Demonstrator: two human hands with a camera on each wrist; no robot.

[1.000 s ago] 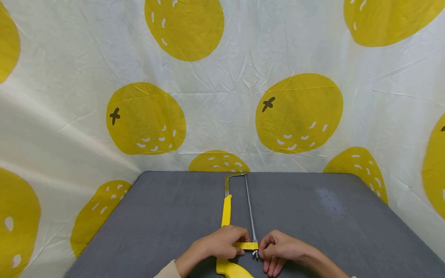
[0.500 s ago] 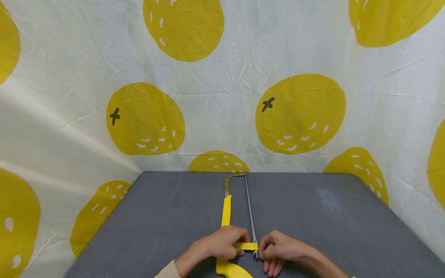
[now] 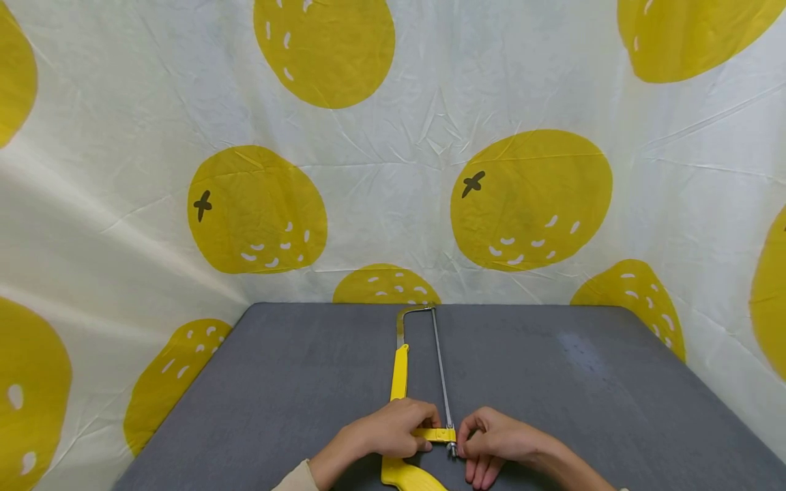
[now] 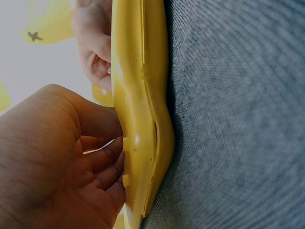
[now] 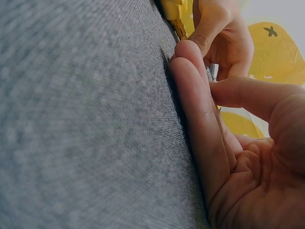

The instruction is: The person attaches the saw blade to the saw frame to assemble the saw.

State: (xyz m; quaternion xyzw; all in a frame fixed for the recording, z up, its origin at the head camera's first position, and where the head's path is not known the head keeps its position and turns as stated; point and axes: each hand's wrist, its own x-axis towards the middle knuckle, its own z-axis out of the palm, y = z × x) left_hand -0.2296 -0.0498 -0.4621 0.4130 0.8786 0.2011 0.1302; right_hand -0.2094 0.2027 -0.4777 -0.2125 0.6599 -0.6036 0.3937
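Note:
A yellow hacksaw (image 3: 400, 372) lies on the grey table, its metal bow at the far end and its thin blade (image 3: 441, 368) along the right side. My left hand (image 3: 398, 428) holds the yellow front bracket (image 3: 437, 435) between thumb and fingers. The yellow handle (image 4: 138, 95) fills the middle of the left wrist view. At the bracket's near side sits a small metal wing nut (image 3: 452, 450), with the thumb and index finger of my right hand (image 3: 506, 440) pinching at it. The right hand's other fingers (image 5: 200, 114) rest along the table. Fingertips partly hide the nut in the right wrist view.
The grey cloth-covered table (image 3: 295, 368) stretches away on both sides of the saw, with a pale worn patch (image 3: 580, 351) at the right. Behind it hangs a white curtain (image 3: 381, 204) printed with large yellow fruit.
The wing nut has turned slightly at the right fingertips. Both hands and the hacksaw keep nearly the same place.

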